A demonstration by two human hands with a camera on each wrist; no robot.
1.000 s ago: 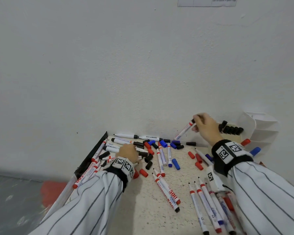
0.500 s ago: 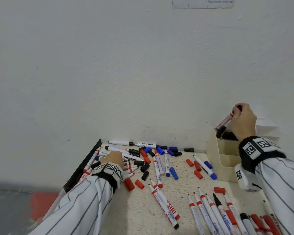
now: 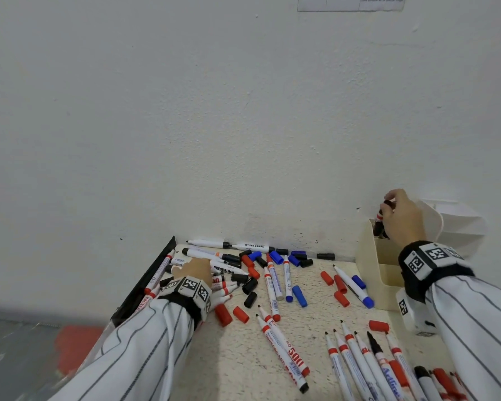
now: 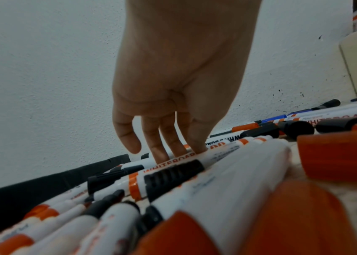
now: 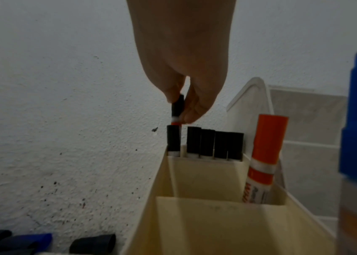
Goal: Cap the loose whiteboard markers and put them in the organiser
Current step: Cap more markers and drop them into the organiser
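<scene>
on the left, our left hand [image 3: 198, 269] rests on the marker pile [image 4: 173, 189] by the black edge strip [image 3: 145, 282]. fingers [image 4: 162, 138] straight-ish, tips touching a barrel, gripping nothing we can see. loose caps [image 3: 240, 314] and uncapped markers [image 3: 275, 287] lie mid-table, long axes mostly pointing toward the wall [image 3: 185, 111].

on the right, our right hand [image 3: 402, 215] pinches a black-capped marker [image 5: 177, 110] by its cap end, fingertips clamped on it. marker is upright, long axis vertical, directly under the hand and over the organiser [image 3: 368, 256] back compartment, at its left end beside the row of black-capped ones [image 5: 214, 143]. looks half-way in, so we judge the next move is straight down, then let go. right hand does it; left is well apart. a red-capped marker [image 5: 264, 155] leans in the next compartment.
</scene>
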